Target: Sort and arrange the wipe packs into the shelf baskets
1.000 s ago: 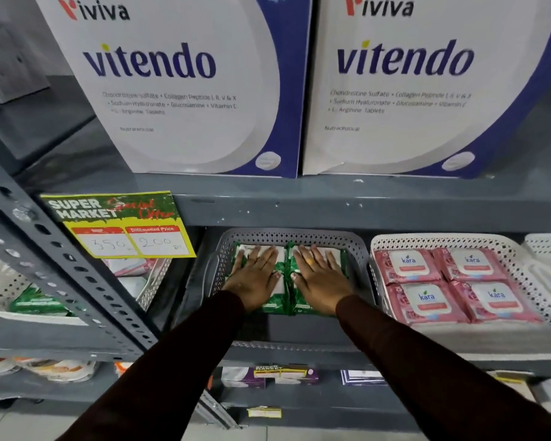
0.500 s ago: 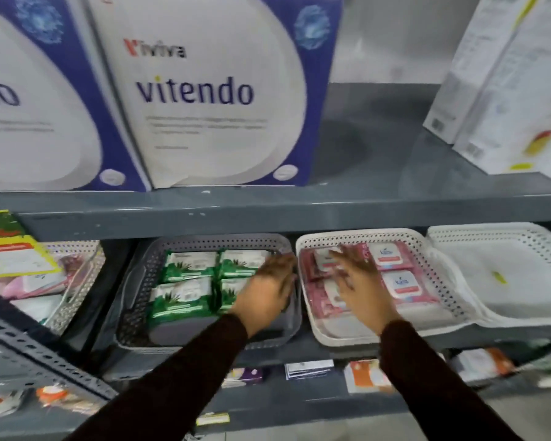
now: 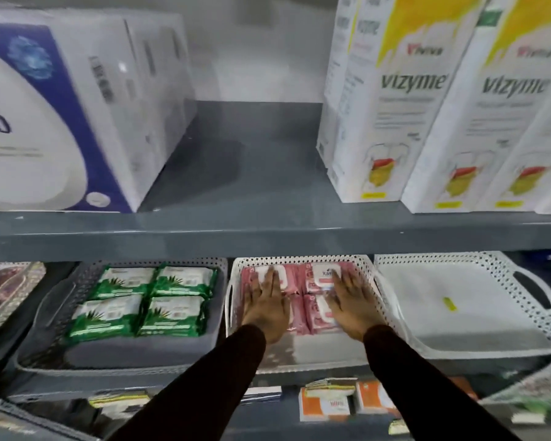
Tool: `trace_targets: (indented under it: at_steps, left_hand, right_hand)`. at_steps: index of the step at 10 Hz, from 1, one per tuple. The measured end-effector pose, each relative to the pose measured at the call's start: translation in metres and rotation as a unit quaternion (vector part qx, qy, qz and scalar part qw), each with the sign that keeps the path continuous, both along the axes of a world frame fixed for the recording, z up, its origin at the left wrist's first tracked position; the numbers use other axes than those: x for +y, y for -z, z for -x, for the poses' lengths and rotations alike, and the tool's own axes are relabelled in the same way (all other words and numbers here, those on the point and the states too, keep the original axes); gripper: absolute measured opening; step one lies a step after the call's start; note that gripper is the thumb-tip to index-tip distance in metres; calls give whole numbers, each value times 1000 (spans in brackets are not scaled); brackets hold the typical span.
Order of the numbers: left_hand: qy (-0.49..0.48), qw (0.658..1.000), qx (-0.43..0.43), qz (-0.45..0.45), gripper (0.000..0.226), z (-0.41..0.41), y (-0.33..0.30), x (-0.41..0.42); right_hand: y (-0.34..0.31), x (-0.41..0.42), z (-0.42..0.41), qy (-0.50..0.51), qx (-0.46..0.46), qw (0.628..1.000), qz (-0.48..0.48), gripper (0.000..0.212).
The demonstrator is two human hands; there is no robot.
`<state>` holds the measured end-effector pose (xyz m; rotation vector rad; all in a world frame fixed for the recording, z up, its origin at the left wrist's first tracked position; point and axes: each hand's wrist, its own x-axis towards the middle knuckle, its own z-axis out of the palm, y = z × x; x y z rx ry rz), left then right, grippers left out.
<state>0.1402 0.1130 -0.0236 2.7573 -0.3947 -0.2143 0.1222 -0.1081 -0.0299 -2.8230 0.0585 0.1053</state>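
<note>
Several pink wipe packs (image 3: 299,283) lie in a white perforated basket (image 3: 299,260) on the lower shelf. My left hand (image 3: 264,305) rests flat, fingers spread, on the left pink packs. My right hand (image 3: 352,305) lies flat on the right ones. Neither hand grips anything. To the left, a grey basket (image 3: 45,316) holds several green wipe packs (image 3: 147,300) laid in two rows. At the right stands a white basket (image 3: 477,313) with only a small yellow sticker on its floor.
The upper shelf (image 3: 268,230) overhangs the baskets, with a white and blue box (image 3: 61,122) at left and tall white and yellow Vizyme boxes (image 3: 427,106) at right. Another basket (image 3: 10,291) shows at far left. Small boxes (image 3: 328,402) sit on the shelf below.
Both hands left the green packs in the grey basket and moved right onto the pink packs in the white basket. The view has swung to the right.
</note>
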Motion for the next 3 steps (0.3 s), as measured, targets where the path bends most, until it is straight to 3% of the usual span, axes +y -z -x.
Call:
trace_targets:
  at_steps: [2,3]
  left_hand:
    - [-3,996,-5,-89,64,5,-7,-8]
    - [21,989,-70,-126,65,22,-23,-13]
  right_hand:
    - [-3,-3,2,-5,11,1000,7,70]
    - [-13,0,12,-17,1,999,48,77]
